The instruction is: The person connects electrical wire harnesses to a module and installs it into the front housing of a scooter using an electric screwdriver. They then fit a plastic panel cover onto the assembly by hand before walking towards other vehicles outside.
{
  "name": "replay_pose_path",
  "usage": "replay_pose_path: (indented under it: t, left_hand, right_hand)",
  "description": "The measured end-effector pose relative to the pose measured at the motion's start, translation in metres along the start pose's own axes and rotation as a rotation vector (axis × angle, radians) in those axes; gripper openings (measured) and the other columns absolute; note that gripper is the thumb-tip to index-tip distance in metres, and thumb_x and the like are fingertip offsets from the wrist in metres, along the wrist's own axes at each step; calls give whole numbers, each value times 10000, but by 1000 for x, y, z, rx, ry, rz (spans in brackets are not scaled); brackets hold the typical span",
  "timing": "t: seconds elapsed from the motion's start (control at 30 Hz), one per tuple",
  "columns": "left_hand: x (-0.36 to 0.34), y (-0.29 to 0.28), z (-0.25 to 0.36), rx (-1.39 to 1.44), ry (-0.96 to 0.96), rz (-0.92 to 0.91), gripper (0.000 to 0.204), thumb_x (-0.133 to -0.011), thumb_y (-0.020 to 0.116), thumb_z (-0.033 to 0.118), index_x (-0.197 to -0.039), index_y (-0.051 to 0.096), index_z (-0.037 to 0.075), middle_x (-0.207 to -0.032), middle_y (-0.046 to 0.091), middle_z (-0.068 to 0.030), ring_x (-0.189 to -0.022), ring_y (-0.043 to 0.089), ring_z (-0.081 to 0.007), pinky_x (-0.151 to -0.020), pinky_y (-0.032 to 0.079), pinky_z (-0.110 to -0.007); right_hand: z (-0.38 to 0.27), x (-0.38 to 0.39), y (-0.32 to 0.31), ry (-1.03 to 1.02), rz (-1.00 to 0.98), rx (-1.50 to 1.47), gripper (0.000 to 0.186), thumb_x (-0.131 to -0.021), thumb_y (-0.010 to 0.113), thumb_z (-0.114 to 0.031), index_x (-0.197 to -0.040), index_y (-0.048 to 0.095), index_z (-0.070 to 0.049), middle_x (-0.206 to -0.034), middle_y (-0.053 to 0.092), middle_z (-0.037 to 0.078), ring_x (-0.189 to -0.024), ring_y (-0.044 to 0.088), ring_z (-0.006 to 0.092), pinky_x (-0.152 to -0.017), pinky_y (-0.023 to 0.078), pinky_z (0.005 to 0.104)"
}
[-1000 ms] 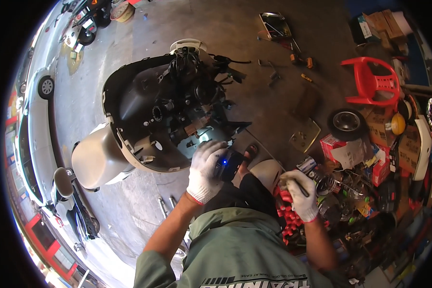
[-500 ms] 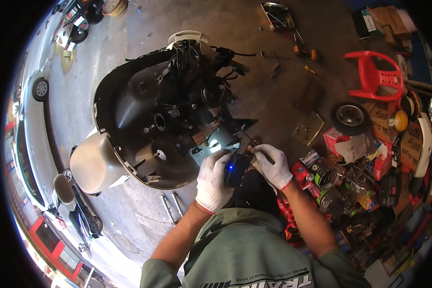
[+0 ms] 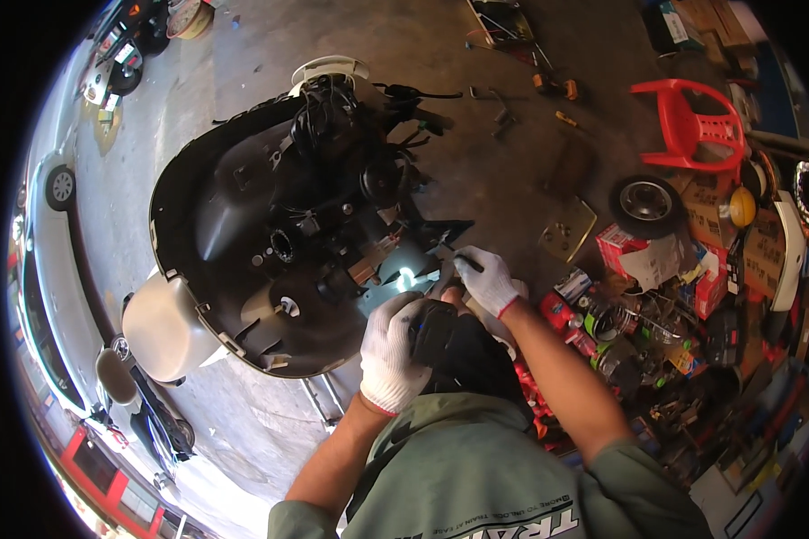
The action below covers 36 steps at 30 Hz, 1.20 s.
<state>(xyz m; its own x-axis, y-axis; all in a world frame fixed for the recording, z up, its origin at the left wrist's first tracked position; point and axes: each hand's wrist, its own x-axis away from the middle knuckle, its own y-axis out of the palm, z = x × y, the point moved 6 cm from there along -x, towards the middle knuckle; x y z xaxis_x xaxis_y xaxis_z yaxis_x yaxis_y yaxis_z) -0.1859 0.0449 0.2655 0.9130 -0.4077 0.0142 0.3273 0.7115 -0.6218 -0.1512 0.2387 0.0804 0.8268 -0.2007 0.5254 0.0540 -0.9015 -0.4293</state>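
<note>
My left hand point(image 3: 392, 352), in a white knit glove, is closed with its fingers curled against a dark boxy object point(image 3: 433, 331); the fingertips are hidden behind it. To its right my gloved right hand point(image 3: 489, 284) is closed, fingers pinched around something slim and dark that I cannot make out. Just ahead of both hands lies a blue-grey panel point(image 3: 379, 299) with a bright spot of light on it. It sits at the near right of a partly dismantled scooter body point(image 3: 234, 202), a dark shell with bare wiring point(image 3: 319, 126) at its far end.
A red plastic chair point(image 3: 683, 121) and a small wheel point(image 3: 645, 206) stand at the right, above a heap of parts and cartons point(image 3: 638, 323). An orange-and-black power tool point(image 3: 555, 87) and a tool tray point(image 3: 502, 22) lie farther off. A silver car point(image 3: 58, 287) stands at the left.
My right hand has moved slightly left and forward, and my left hand a little lower. The blue light on the dark object no longer shows. The whole view has shifted slightly.
</note>
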Motion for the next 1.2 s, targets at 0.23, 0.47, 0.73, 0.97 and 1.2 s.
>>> replay_pose_path:
  t: [0.23, 0.47, 0.73, 0.97, 1.2]
  left_hand:
    - [-2, 0, 0, 68, -64, 3, 531, -714, 793, 15, -1216, 622, 43, -1211, 630, -176, -1084, 631, -389, -912, 539, -431]
    - [0, 4, -4, 0, -22, -49, 603, -698, 867, 108, -1217, 578, 6, -1231, 603, -206, -1088, 625, -384, -926, 527, -423]
    - [-1, 6, -3, 2, -18, -54, 604, -709, 867, 83, -1230, 571, 2, -1259, 591, -204, -1106, 614, -383, -941, 519, -424]
    - [0, 2, -7, 24, -28, -69, 604, -709, 861, 73, -1234, 571, 2, -1261, 589, -205, -1109, 612, -379, -948, 514, -425]
    - [0, 5, -9, 58, 6, 1, 610, -712, 859, 55, -1247, 572, -3, -1281, 575, -202, -1115, 615, -374, -954, 517, -413]
  right_hand:
    - [45, -39, 43, -10, -53, -85, 345, -936, 649, -310, -1182, 710, -76, -1080, 721, 208, -1031, 683, 389, -894, 542, 427]
    - [67, -51, 47, 26, 73, 366, 312, -946, 586, -300, -1195, 687, -143, -988, 724, 198, -978, 685, 393, -811, 553, 486]
    - [40, -54, 71, 39, -445, 810, 320, -894, 607, -203, -1164, 705, -61, -1150, 719, 192, -1068, 702, 363, -855, 578, 479]
    - [41, -62, 70, 135, -384, 717, 307, -870, 561, -185, -1108, 732, -91, -1108, 729, 192, -1042, 699, 376, -881, 563, 477]
    - [34, -86, 78, -54, -514, 865, 330, -893, 543, -203, -1087, 757, -44, -1202, 695, 236, -1111, 682, 387, -885, 566, 455]
